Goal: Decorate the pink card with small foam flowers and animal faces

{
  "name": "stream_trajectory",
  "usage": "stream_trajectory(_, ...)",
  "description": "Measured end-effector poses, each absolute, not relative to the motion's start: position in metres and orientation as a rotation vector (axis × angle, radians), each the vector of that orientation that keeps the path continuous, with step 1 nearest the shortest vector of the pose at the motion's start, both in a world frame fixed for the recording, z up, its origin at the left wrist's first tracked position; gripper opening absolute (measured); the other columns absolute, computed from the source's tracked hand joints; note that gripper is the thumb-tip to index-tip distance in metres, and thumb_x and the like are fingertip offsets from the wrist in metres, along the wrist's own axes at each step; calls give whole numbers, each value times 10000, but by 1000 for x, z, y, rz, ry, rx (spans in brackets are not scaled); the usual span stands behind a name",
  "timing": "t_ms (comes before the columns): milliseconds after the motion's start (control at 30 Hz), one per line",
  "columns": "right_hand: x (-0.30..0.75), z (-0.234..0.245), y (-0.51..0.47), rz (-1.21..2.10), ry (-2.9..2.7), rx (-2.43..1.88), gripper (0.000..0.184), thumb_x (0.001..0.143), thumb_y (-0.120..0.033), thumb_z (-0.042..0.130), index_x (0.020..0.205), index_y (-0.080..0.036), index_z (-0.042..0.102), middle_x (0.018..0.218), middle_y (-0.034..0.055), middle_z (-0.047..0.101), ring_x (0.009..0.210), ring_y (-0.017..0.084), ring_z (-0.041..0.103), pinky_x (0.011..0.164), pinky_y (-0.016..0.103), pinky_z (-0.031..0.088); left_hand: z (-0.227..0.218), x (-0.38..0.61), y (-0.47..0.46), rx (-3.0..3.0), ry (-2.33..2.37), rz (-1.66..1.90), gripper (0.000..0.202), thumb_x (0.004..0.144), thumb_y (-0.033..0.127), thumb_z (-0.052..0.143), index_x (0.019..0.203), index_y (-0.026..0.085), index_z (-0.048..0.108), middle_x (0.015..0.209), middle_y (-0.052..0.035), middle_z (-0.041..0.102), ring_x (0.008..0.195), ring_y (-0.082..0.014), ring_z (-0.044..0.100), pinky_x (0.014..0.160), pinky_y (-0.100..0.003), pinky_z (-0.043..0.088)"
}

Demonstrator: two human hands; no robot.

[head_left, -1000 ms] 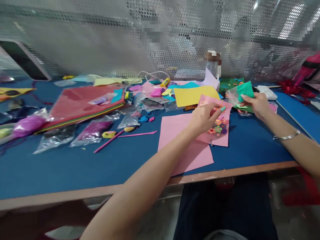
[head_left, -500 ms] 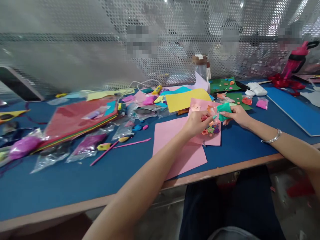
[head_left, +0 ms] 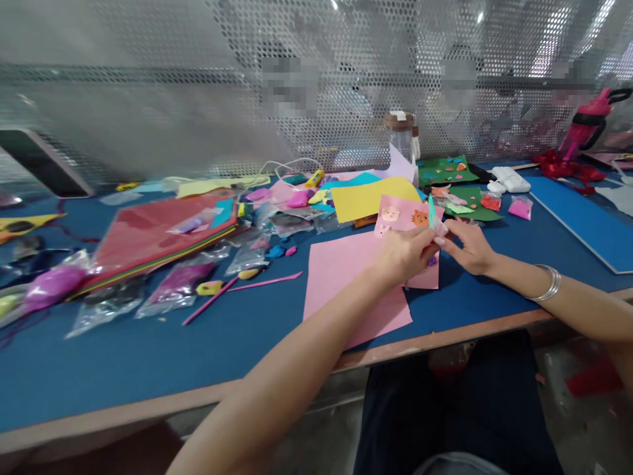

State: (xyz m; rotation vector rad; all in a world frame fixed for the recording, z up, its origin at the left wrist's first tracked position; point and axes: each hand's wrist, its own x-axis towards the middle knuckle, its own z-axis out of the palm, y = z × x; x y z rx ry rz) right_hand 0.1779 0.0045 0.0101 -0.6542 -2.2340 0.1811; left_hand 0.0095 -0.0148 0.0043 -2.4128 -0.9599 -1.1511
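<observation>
My left hand (head_left: 406, 253) and my right hand (head_left: 465, 245) meet over a small pink card (head_left: 401, 218) with cat-face stickers on it. Both pinch a thin green piece (head_left: 434, 221) held edge-on between the fingertips. The card lies partly on a larger pink sheet (head_left: 346, 280) on the blue table (head_left: 148, 356). A silver bangle (head_left: 548, 284) is on my right wrist.
A stack of coloured foam sheets (head_left: 158, 234), plastic bags of craft bits (head_left: 178, 280), a yellow sheet (head_left: 368, 196), a green sheet (head_left: 445, 170) and a clear jar (head_left: 400, 132) crowd the table. A perforated screen stands behind. A pink bottle (head_left: 586, 125) is far right.
My right hand brought the green piece from the right side in to my left hand over the pink card. The piece now shows edge-on between both hands.
</observation>
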Motion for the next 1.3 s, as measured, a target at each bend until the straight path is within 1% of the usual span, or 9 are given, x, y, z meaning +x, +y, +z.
stream_trajectory(100,178,10,3,140,-2280,-582,307,873,-368,338,659,-166,427,577,-5,453,524,95,417,508,221,318,5,13,-18,-2511,-949,-1174,266,828,266,415,629,136,535,570,-10,576,482,-84,497,437,-186,292)
stream_trajectory(233,181,10,7,491,-2294,-615,356,889,-390,293,685,-163,474,569,-4,508,529,101,488,512,210,353,11,14,-20,-2801,-1109,-1272,191,806,246,475,663,141,546,588,8,580,500,-71,512,482,-171,355)
stream_trajectory(367,181,10,10,740,-2272,-697,379,884,-432,290,696,-164,482,513,-10,540,488,113,526,515,221,388,12,12,-19,-2965,-1203,-1314,196,843,225,397,750,134,544,597,13,576,434,-52,486,489,-178,376)
stream_trajectory(467,179,12,6,602,-2239,-686,364,894,-385,294,649,-168,454,489,-11,536,461,101,516,512,214,384,12,10,-18,-2826,-1187,-1357,212,844,241,365,747,133,521,557,16,543,430,-59,469,459,-177,346)
stream_trajectory(733,178,12,0,-102,-2159,-625,236,824,-205,385,594,-174,429,490,-14,479,445,83,431,480,212,322,10,-1,-9,-2342,-1153,-1106,190,727,225,426,566,147,491,484,6,513,433,-79,430,429,-193,238)
stream_trajectory(833,178,9,2,-112,-2221,-621,215,792,-202,409,581,-176,434,489,-17,484,441,81,426,470,211,316,8,-2,-7,-2296,-1175,-1069,190,704,231,457,537,148,494,483,5,531,425,-76,429,420,-194,217)
stream_trajectory(933,178,9,1,-27,-2276,-651,230,829,-233,380,625,-174,467,517,-12,517,461,85,454,489,209,336,8,-2,-8,-2235,-1059,-1074,229,748,243,448,550,151,518,490,5,548,421,-70,434,416,-199,212)
stream_trajectory(1167,177,10,-1,-10,-2254,-632,249,870,-266,354,695,-166,501,585,10,558,526,98,508,527,208,373,13,-3,-11,-2219,-910,-951,236,833,256,403,772,199,624,531,4,579,437,-74,480,423,-207,211)
stream_trajectory(1300,177,8,-1,-73,-2221,-609,254,869,-263,363,691,-161,512,576,14,554,513,99,496,514,213,364,11,-2,-10,-2273,-921,-924,258,836,285,405,788,202,644,537,-2,600,444,-84,500,420,-211,194)
